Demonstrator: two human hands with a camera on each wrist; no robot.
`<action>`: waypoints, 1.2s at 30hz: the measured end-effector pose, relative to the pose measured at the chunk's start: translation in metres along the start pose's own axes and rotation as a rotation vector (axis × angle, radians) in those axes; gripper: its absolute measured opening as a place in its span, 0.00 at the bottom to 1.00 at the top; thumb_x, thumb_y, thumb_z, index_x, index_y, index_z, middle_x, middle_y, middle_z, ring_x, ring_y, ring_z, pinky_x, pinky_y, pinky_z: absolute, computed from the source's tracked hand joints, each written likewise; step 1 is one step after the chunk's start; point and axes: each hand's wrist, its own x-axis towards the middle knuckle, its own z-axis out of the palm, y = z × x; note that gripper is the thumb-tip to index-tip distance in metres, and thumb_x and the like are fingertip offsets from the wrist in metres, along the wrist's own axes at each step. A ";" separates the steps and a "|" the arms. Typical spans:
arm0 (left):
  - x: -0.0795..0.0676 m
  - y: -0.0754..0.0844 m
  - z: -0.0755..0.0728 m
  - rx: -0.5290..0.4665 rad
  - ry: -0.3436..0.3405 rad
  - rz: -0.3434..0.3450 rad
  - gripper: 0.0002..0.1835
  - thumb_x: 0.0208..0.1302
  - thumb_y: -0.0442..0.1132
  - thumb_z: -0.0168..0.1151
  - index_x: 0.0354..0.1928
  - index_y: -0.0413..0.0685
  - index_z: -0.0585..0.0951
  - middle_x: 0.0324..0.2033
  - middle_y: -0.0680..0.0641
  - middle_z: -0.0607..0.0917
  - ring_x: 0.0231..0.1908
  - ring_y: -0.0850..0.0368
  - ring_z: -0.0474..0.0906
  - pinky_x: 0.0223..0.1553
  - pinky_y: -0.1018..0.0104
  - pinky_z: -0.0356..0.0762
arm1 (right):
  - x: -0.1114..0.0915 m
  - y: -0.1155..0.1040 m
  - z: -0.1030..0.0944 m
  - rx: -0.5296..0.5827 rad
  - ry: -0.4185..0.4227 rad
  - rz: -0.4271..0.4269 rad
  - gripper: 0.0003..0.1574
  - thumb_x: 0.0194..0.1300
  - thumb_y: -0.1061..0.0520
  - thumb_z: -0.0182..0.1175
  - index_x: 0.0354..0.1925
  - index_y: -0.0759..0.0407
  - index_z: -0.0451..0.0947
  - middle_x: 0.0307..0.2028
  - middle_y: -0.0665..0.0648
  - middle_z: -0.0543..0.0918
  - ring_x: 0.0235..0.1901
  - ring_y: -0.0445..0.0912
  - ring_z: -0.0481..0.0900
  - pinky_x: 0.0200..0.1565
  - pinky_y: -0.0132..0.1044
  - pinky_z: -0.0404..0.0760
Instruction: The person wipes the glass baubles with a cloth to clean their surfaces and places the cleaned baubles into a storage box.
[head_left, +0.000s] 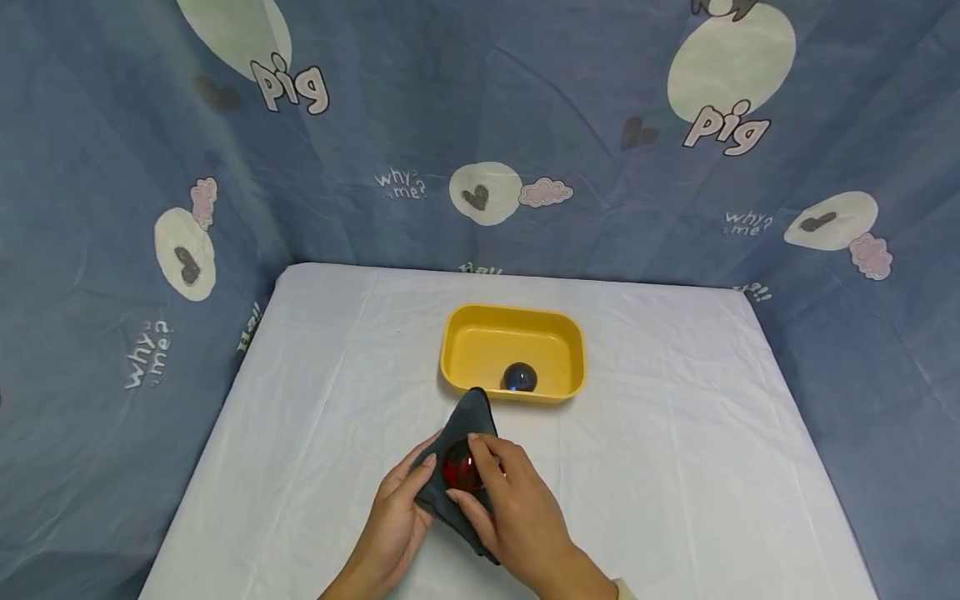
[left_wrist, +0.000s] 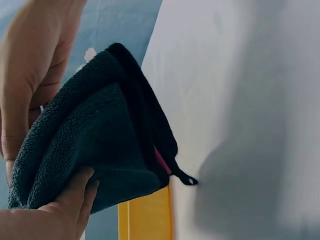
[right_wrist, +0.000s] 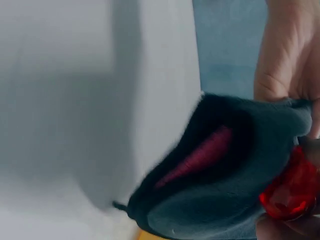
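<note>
Cloth (head_left: 471,419): coloured dark teal, edged in black | glassy object (head_left: 458,468): tinted red | tray (head_left: 487,346): coloured yellow | ball (head_left: 520,377): coloured dark | sheet (head_left: 675,433): coloured white | backdrop (head_left: 420,100): coloured blue, patterned with hearts, pink clouds

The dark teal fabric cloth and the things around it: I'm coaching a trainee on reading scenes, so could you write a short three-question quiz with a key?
1. Which hand pinches the shiny red faceted object against the dark teal fabric cloth?
2. True or false: a glossy dark round ball lies inside the rectangular yellow tray.
3. In the right wrist view, which colour shows within the cloth's fold? A) white B) pink C) yellow

Key: 1. The right hand. 2. True. 3. B.
</note>
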 end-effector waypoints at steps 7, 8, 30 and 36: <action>-0.001 -0.001 -0.002 0.037 0.002 -0.011 0.34 0.86 0.48 0.45 0.80 0.32 0.54 0.78 0.32 0.56 0.74 0.46 0.62 0.67 0.63 0.73 | 0.010 0.000 -0.007 0.171 -0.153 0.193 0.32 0.78 0.42 0.61 0.60 0.69 0.81 0.44 0.53 0.80 0.34 0.37 0.76 0.34 0.28 0.81; -0.001 0.000 -0.002 0.033 -0.001 -0.018 0.34 0.86 0.48 0.46 0.80 0.32 0.54 0.78 0.32 0.56 0.74 0.47 0.62 0.67 0.63 0.73 | 0.011 0.001 -0.008 0.216 -0.175 0.235 0.32 0.78 0.42 0.60 0.60 0.68 0.81 0.43 0.51 0.80 0.33 0.36 0.75 0.33 0.28 0.80; 0.000 0.001 -0.004 -0.070 -0.006 -0.023 0.33 0.87 0.45 0.42 0.79 0.31 0.50 0.80 0.34 0.52 0.78 0.44 0.53 0.69 0.60 0.69 | 0.011 0.005 -0.006 0.303 -0.130 0.234 0.34 0.68 0.46 0.73 0.64 0.63 0.77 0.48 0.50 0.77 0.34 0.38 0.77 0.33 0.28 0.82; 0.001 0.003 -0.004 -0.088 -0.011 -0.034 0.33 0.87 0.46 0.43 0.79 0.30 0.50 0.79 0.34 0.53 0.77 0.46 0.55 0.69 0.60 0.69 | 0.010 0.009 -0.010 0.530 -0.169 0.357 0.31 0.74 0.46 0.68 0.67 0.57 0.74 0.46 0.46 0.83 0.32 0.38 0.77 0.31 0.32 0.81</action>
